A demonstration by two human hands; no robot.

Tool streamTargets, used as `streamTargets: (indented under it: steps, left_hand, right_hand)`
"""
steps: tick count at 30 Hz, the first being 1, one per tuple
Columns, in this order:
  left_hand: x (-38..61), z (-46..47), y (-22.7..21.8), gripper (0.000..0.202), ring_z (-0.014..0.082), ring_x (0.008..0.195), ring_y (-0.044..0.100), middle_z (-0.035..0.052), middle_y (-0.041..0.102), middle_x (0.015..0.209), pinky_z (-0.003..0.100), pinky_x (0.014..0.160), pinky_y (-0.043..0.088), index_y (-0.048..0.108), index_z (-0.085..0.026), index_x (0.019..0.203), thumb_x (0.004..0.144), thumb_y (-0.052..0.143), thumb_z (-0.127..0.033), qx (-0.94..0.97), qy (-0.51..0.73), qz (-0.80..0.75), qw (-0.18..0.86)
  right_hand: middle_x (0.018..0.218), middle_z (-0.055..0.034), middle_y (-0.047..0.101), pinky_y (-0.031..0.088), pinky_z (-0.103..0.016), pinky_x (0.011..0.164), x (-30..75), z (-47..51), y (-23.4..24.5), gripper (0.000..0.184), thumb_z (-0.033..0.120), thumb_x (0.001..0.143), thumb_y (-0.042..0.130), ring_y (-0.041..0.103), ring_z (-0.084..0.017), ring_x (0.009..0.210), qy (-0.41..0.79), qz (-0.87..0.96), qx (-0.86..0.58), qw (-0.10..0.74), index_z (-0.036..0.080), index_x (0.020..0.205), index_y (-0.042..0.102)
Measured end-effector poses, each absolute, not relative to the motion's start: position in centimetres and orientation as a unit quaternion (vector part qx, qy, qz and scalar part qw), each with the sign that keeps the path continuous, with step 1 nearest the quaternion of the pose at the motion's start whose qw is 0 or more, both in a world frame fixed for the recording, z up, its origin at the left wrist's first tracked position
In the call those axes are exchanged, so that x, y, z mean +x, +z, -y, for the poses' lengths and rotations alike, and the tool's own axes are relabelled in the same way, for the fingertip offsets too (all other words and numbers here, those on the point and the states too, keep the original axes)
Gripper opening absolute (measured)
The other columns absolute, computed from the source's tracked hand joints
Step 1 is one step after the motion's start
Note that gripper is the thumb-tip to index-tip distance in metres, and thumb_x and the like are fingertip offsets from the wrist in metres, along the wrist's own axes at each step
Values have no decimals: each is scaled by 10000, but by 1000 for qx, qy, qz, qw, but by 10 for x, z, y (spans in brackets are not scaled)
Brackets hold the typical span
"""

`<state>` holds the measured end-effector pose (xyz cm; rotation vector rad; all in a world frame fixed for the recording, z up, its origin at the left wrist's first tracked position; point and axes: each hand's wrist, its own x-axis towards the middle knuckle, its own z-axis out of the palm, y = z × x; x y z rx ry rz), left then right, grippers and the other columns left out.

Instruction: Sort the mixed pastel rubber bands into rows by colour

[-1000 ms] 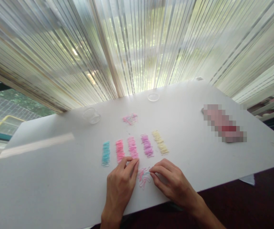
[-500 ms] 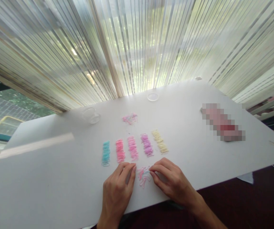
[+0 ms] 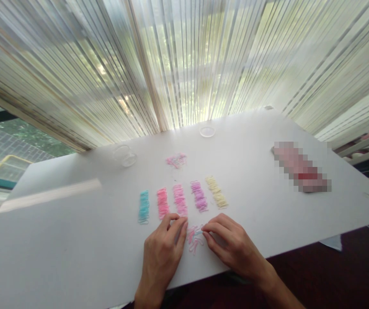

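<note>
Thin elastic loops that look like hair ties lie in rows by colour: blue hair ties (image 3: 143,207), coral hair ties (image 3: 163,203), pink hair ties (image 3: 179,199), purple hair ties (image 3: 199,196) and pale yellow hair ties (image 3: 216,192). My left hand (image 3: 167,244) is pinched closed at the near end of the pink row; its fingertips hide what is between them. Just right of it lies a small mixed pile of hair ties (image 3: 195,243), pink with some light blue. My right hand (image 3: 232,242) pinches a light blue hair tie at this pile's right side.
Farther back on the white table (image 3: 58,244) is another mixed heap of hair ties (image 3: 176,160). A clear plastic container (image 3: 125,156) stands at back left, a clear round lid (image 3: 207,131) near the curtain (image 3: 197,64). A blurred-out pink object (image 3: 302,167) lies at right.
My left hand has moved slightly right and away from me, up to the near end of the pink row. The right hand stays by the mixed pile, still pinching.
</note>
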<state>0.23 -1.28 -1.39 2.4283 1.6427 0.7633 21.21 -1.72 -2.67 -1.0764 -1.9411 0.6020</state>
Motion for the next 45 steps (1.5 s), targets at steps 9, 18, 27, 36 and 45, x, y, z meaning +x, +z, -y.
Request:
streamTargets:
  steps: [9,18,27,36,45]
  left_hand:
    - [6,6,-18,259,135,711,711,27,722,1033,208,580,522,701,-240,1112,1051,455,-294,793,218,-569,21]
    - [5,8,-14,280,127,705,710,19,722,1012,208,567,500,710,-238,1057,1063,443,-321,793,231,-563,20]
    - [-2,15,-11,262,125,667,696,5,723,974,222,582,503,704,-240,1015,1061,461,-326,792,244,-559,30]
    - [-8,28,-9,196,136,760,735,-6,722,959,214,633,555,686,-261,1085,1042,506,-327,801,249,-531,119]
    - [-6,25,-14,222,132,679,710,-9,693,864,222,645,564,695,-249,982,1045,491,-308,806,248,-520,137]
  right_hand:
    - [863,-46,693,565,-315,714,212,17,-25,131,138,985,574,650,-192,792,240,768,-429,410,219,1025,669]
    - [889,-48,697,560,-330,736,213,17,-28,121,134,982,585,646,-197,814,254,767,-427,406,208,1027,668]
    - [878,-47,701,555,-317,728,213,17,-25,121,147,990,578,648,-191,806,249,768,-426,407,210,1018,677]
    - [885,-44,688,537,-324,738,212,17,-27,104,138,991,578,639,-196,820,252,769,-430,400,204,1011,656]
    - [886,-41,685,535,-325,745,212,18,-27,102,143,995,576,638,-195,825,250,769,-436,396,204,1009,657]
